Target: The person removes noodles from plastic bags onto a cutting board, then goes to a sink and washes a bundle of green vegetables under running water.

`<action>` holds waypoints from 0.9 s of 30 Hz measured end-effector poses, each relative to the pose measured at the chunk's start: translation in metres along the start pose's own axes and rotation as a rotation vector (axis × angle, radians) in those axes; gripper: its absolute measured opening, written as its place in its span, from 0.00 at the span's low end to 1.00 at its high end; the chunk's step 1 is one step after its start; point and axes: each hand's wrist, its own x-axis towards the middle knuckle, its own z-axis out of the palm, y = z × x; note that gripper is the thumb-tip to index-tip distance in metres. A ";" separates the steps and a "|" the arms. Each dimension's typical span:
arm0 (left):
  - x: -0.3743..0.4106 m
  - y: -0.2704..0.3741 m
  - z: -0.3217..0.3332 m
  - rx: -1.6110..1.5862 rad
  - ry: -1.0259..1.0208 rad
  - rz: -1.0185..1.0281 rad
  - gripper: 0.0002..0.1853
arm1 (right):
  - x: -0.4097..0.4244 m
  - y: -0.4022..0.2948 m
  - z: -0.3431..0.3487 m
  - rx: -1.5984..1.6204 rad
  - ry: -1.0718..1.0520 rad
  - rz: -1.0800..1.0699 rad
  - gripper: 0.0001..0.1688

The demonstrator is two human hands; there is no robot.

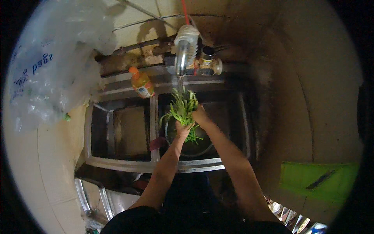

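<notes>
A bunch of green leafy stems [182,109] is held under the metal faucet [181,60], and water runs from the spout onto its upper end. My left hand [184,128] grips the bunch from below. On its right side, my right hand [200,114] is closed around the stems. Both hands are over the right basin of a stainless steel double sink [155,125]. Beneath them sits a round bowl [204,152], partly hidden by the greens and my arms. Loose green pieces [194,137] hang or lie just below my hands; which one, I cannot tell.
An orange plastic bottle [142,83] stands at the back rim between the basins. A dark red cloth or pad [157,143] lies over the divider. Clear plastic bags [58,58] hang at upper left. Walls close in on both sides; a green panel [318,180] is at right.
</notes>
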 end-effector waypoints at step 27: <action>-0.065 0.017 -0.051 0.214 -0.123 -0.008 0.30 | -0.084 -0.059 0.032 0.422 0.354 -0.082 0.26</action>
